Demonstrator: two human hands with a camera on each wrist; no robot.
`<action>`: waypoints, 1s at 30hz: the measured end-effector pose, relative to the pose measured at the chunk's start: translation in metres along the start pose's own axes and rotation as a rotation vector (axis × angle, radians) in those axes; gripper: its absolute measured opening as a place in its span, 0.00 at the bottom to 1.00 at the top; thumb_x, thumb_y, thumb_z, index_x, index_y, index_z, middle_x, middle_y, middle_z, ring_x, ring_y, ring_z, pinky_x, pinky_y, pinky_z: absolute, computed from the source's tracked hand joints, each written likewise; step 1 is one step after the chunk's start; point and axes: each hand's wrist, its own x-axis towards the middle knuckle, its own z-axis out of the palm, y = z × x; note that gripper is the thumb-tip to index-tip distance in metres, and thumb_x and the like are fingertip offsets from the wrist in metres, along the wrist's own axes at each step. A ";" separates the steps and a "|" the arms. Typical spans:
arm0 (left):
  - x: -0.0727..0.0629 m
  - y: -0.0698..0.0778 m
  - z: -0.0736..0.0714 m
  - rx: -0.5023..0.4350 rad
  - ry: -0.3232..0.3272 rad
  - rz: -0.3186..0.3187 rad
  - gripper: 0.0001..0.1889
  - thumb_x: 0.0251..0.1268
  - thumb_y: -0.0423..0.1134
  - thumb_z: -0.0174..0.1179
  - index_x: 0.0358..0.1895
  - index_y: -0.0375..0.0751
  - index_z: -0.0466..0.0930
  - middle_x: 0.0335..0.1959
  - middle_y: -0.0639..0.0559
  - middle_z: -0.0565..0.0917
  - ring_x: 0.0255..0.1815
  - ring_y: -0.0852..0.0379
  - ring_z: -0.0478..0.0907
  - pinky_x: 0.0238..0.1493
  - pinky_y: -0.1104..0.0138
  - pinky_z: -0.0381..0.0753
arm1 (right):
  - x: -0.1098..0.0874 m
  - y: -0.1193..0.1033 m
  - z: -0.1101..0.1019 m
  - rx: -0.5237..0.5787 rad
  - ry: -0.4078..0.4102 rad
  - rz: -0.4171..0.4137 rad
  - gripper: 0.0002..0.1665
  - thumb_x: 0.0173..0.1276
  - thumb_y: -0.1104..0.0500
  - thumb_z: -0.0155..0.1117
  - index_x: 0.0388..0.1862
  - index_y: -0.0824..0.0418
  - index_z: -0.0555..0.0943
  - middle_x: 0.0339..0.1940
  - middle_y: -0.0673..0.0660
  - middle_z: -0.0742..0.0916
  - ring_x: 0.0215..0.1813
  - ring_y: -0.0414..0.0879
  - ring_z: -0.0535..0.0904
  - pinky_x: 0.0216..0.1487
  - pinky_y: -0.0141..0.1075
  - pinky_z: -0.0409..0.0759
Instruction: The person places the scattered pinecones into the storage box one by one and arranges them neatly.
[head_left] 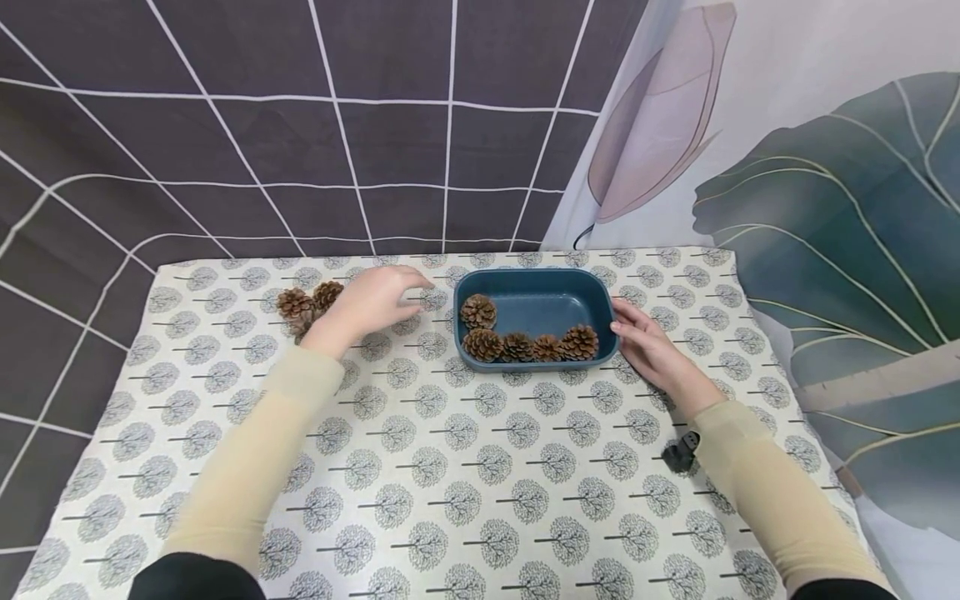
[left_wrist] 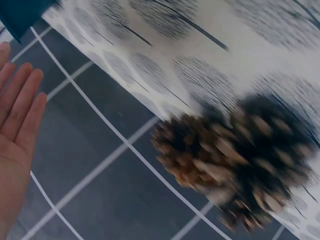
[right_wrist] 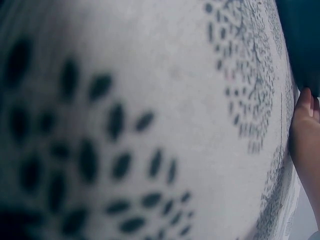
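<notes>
In the head view a dark teal rectangular tub [head_left: 555, 287] stands on the cloth. Several brown pine cones [head_left: 517, 347] lie inside it, most in a row along the near wall and one at the left end. My left hand [head_left: 375, 300] hovers between the tub and a loose cluster of pine cones [head_left: 295, 304], fingers extended toward the tub and nothing in them. The left wrist view shows its straight fingers [left_wrist: 25, 100] and the cluster [left_wrist: 235, 160], blurred. My right hand [head_left: 651, 346] touches the tub's right wall with its fingertips.
A white cloth [head_left: 450, 467] printed with grey trees covers the table. A small black object [head_left: 680, 452] lies beside my right forearm. Behind the table hangs a dark grid-patterned curtain [head_left: 390, 142], and a leaf-printed one [head_left: 840, 233] to the right.
</notes>
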 end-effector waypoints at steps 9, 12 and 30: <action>-0.037 -0.029 -0.017 0.015 0.047 -0.078 0.21 0.72 0.39 0.69 0.65 0.40 0.84 0.67 0.41 0.85 0.70 0.37 0.81 0.75 0.42 0.77 | 0.002 0.001 -0.001 0.004 0.004 0.001 0.27 0.82 0.70 0.50 0.73 0.52 0.75 0.69 0.46 0.82 0.66 0.38 0.80 0.70 0.25 0.79; -0.048 -0.036 -0.024 0.019 0.061 -0.103 0.21 0.71 0.37 0.69 0.65 0.38 0.84 0.66 0.40 0.85 0.70 0.36 0.80 0.74 0.42 0.77 | 0.002 0.001 -0.002 0.001 0.005 0.000 0.27 0.82 0.70 0.50 0.74 0.52 0.74 0.69 0.45 0.82 0.67 0.38 0.80 0.70 0.25 0.79; -0.107 -0.062 -0.030 0.022 0.131 -0.212 0.21 0.70 0.35 0.69 0.65 0.35 0.83 0.66 0.31 0.83 0.68 0.28 0.79 0.72 0.34 0.75 | 0.000 0.000 0.001 -0.016 0.027 0.019 0.27 0.82 0.68 0.55 0.76 0.53 0.72 0.68 0.45 0.82 0.66 0.38 0.80 0.70 0.25 0.79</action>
